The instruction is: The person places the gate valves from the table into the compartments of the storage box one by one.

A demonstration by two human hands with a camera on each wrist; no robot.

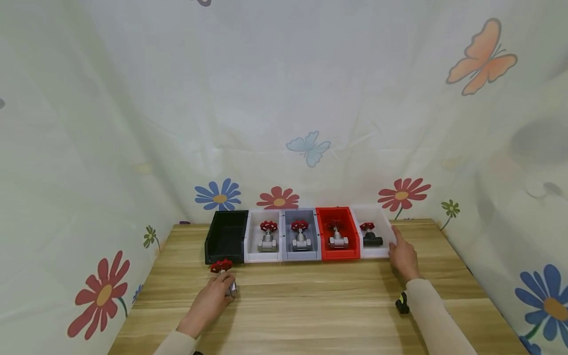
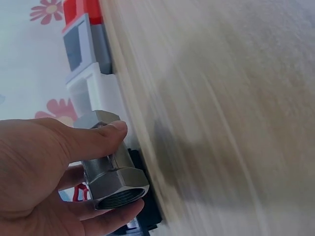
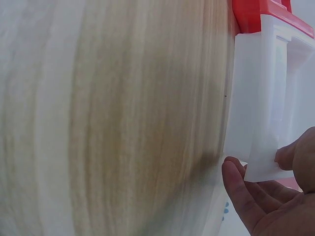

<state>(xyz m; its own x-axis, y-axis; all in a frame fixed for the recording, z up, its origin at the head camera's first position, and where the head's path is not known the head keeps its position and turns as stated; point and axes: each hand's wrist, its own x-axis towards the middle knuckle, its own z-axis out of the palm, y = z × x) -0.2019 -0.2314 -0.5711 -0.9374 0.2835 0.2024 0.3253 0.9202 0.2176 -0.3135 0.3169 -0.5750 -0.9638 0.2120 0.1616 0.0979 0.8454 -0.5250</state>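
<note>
My left hand grips a metal gate valve by its body, in front of the black bin. The valve's red handwheel points toward that bin, and one threaded hex end faces the left wrist camera. At the far end of the row, my right hand pinches the front corner of the right-hand white bin, thumb inside the wall and fingers outside. In that bin lies a dark valve with a red handwheel.
Between those bins stand another white bin, a grey bin and a red bin, each holding a metal valve with a red handwheel. The black bin shows no valve inside. A flower-printed curtain hangs behind the wooden table.
</note>
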